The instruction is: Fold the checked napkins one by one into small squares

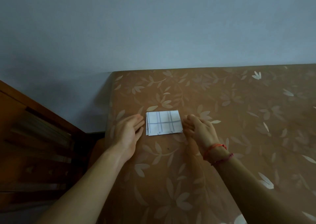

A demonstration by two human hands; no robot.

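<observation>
A white checked napkin [163,122] with thin grey lines lies folded into a small rectangle on the brown leaf-patterned table [222,121]. Several layered edges show along its near and left sides. My left hand [129,132] stands on edge just left of it, palm facing the napkin, fingers straight and together, holding nothing. My right hand [199,129] stands on edge at the napkin's right side, fingers slightly curled, fingertips close to its right edge. A red string bracelet circles the right wrist. No other napkin is in view.
The table's far edge meets a pale blue wall [153,27]. Its left edge runs down past my left forearm. Dark wooden furniture [34,138] with slats stands to the left, below table level.
</observation>
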